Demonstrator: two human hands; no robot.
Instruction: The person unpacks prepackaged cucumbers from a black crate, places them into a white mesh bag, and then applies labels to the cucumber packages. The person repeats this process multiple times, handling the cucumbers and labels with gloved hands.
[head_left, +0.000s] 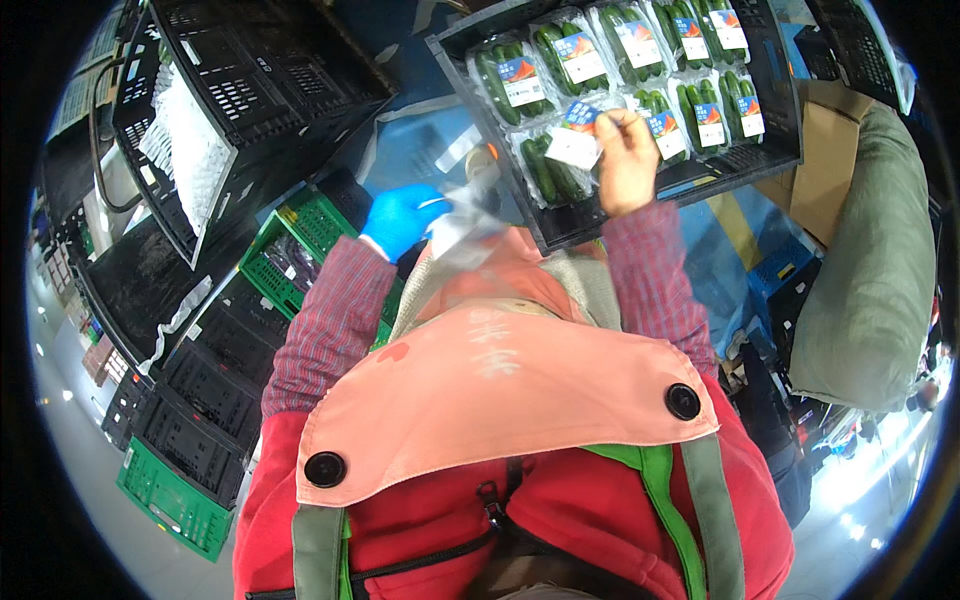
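My left hand (399, 219), in a blue glove, grips a blurred white sheet (469, 232) in front of the apron; whether it is paper or film I cannot tell. Between thumb and fingers, my bare right hand (628, 163) pinches a blue, orange and white printed label (576, 146). The label is tilted over a clear-wrapped pack of cucumbers (541, 169) at the near left of a black plastic crate (739, 166), partly covering it. Other labelled cucumber packs (517, 81) lie in two rows inside this crate. Fingers of the right hand partly hide the neighbouring pack (664, 127).
At left, a tilted black crate (277, 67) stands near white bubble-textured packaging (199, 161). A green crate (319, 225) with dark wrapped goods sits below it. On the right are a cardboard box (825, 169) and a large grey-green wrapped bundle (870, 262).
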